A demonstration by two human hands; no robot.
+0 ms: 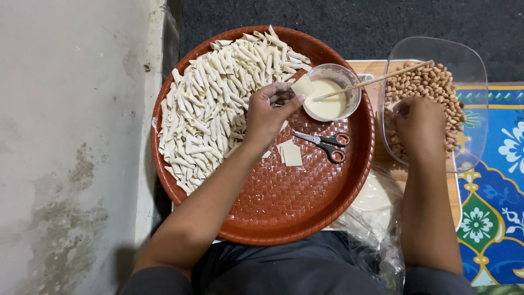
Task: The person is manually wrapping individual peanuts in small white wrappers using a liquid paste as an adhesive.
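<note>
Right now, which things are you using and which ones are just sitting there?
In use:
left hand holding a small dough square
right hand in the clear tub of peanuts

Just lying there:
scissors
bowl of pale paste with a stick
pile of rolled pieces
spare squares
red tray
plastic bag

1 head-worn camera looks straight down, close above the round red tray, which fills mid-frame.
</note>
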